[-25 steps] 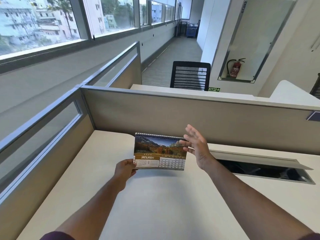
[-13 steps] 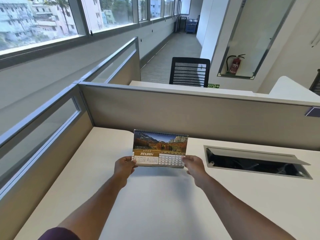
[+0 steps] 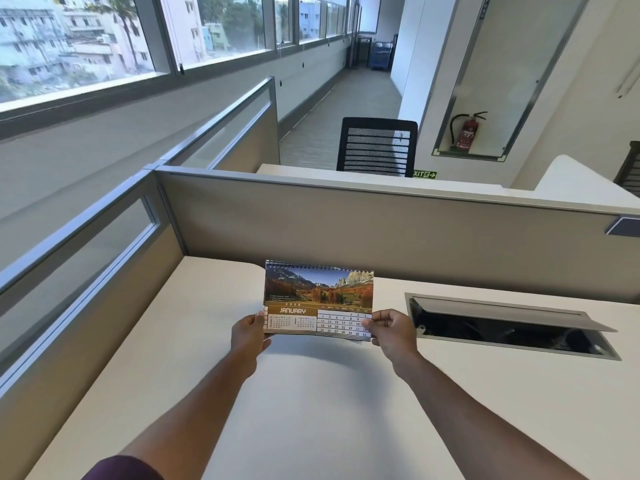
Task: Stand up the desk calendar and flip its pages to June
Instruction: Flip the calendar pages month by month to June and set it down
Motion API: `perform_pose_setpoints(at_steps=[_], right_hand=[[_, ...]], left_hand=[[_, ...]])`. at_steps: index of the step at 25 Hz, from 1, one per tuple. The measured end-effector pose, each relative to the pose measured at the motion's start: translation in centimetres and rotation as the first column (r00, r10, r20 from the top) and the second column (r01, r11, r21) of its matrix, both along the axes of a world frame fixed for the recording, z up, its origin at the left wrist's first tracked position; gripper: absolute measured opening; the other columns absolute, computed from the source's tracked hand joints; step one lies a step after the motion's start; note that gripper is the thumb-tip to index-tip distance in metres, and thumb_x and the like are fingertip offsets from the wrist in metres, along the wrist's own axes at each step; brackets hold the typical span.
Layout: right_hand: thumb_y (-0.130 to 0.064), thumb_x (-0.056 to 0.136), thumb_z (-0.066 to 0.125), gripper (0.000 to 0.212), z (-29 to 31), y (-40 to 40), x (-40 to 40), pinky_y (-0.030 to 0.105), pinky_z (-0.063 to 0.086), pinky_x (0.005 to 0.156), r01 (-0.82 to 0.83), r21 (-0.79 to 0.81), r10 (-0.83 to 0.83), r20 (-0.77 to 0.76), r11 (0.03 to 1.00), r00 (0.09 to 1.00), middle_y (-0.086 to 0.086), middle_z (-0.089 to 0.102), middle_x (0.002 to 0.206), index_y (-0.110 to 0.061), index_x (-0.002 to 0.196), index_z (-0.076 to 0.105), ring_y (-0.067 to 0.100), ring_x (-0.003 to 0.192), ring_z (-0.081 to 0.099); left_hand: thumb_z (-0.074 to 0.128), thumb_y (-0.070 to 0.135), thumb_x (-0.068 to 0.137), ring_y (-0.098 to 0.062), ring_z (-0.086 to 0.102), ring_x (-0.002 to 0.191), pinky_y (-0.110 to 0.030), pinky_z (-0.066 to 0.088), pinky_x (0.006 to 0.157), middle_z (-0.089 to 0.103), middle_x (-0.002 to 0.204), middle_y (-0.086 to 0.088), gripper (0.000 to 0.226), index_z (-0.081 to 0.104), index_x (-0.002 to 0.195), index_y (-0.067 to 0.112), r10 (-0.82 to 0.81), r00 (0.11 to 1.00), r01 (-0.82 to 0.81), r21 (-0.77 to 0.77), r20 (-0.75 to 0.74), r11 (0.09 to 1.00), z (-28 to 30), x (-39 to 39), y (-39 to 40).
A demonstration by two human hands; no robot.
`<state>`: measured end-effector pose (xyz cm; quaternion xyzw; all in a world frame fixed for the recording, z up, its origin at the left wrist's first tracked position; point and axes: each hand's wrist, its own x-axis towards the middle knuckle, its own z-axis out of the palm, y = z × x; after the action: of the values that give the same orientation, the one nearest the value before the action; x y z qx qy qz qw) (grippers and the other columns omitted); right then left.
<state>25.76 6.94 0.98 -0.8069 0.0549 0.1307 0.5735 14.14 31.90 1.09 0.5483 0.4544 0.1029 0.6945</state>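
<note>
- Since a second ago the right hand (image 3: pixel 391 332) has come down from hovering open beside the calendar's upper right corner and now pinches the lower right corner; the left hand (image 3: pixel 250 336) has kept its grip on the lower left corner throughout.
- The pale desk (image 3: pixel 311 410) fills the lower half of the frame, both forearms reaching across it from the bottom edge.
- A beige partition (image 3: pixel 381 230) runs across the middle of the frame behind the desk, with a glazed side panel along the left.
- Windows (image 3: pixel 104 39) in the upper left show buildings and trees outside.
- A black mesh chair (image 3: pixel 377 147) stands beyond the partition, upper centre.
- An open cable hatch (image 3: pixel 512 327) is set into the desk at centre right, its lid tilted up at the far edge.
- The desk calendar (image 3: pixel 318 301) sits at the centre of the frame, held upright between the two hands, its face toward the camera; whether its base touches the desk I cannot tell.
- Its spiral binding runs along the top edge, a mountain photo fills the upper part, and the page reads JANUARY.
- A red fire extinguisher (image 3: pixel 467 131) stands in a wall recess, upper right.
- A small green exit sign (image 3: pixel 425 174) shows just right of the chair.
</note>
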Motion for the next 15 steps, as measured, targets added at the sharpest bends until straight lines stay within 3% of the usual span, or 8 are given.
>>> perform_pose_setpoints(at_steps=[3,6,9,11,15], right_hand=[[-0.02,0.077,0.087,0.017,-0.1,-0.2,-0.1,0.043,0.056,0.074,0.0,0.016,0.0,0.001,1.0,1.0,0.003,0.076,0.086,-0.017,0.08,0.071,0.02,0.073,0.063],[-0.016,0.077,0.084,0.017,1.3,-0.4,-0.1,0.035,0.047,0.071,-0.01,0.082,0.01,-0.004,0.997,1.0,0.0,0.07,0.08,-0.017,0.075,0.067,0.017,0.07,0.056],[-0.007,0.079,0.075,0.016,3.9,-0.1,-0.1,0.03,0.048,0.066,0.0,0.351,0.027,-0.071,0.936,0.997,0.008,0.067,0.082,-0.016,0.074,0.062,0.023,0.078,0.06],[-0.017,0.079,0.071,0.004,5.8,0.4,-0.2,0.032,0.049,0.066,0.018,0.53,0.059,-0.127,0.848,0.99,0.013,0.07,0.086,-0.014,0.08,0.07,0.03,0.082,0.062],[-0.063,0.093,0.051,0.058,8.8,2.1,0.2,0.04,0.053,0.082,0.04,0.742,0.111,-0.153,0.669,0.982,0.016,0.076,0.105,-0.011,0.101,0.074,0.031,0.094,0.071]], left_hand=[[0.039,0.01,0.104,-0.031,0.066,0.103,-0.042,0.052,0.096,0.068,0.108,-0.014,0.02,0.059,0.107,0.014,-0.026,0.999,0.026,0.002,-0.02,1.0,0.2,0.0,-0.1],[0.04,0.004,0.102,-0.029,0.067,0.101,-0.043,0.05,0.099,0.07,0.101,-0.01,0.024,0.06,0.111,0.014,-0.061,0.998,0.061,0.015,-0.021,0.998,0.2,-0.1,0.2],[0.037,0.001,0.102,-0.027,0.068,0.101,-0.044,0.05,0.1,0.073,0.1,-0.008,0.029,0.061,0.114,0.013,-0.076,0.997,0.075,-0.008,-0.012,0.997,-0.2,-0.2,0.6],[0.042,0.005,0.102,-0.026,0.068,0.102,-0.043,0.052,0.097,0.073,0.103,-0.007,0.027,0.063,0.115,0.015,-0.085,0.996,0.085,0.011,-0.008,0.996,-0.4,-0.4,0.5],[0.051,0.0,0.096,-0.029,0.066,0.105,-0.039,0.051,0.094,0.071,0.108,-0.01,0.027,0.062,0.117,0.014,-0.121,0.992,0.12,0.026,0.045,0.992,-0.2,-0.8,0.3]])
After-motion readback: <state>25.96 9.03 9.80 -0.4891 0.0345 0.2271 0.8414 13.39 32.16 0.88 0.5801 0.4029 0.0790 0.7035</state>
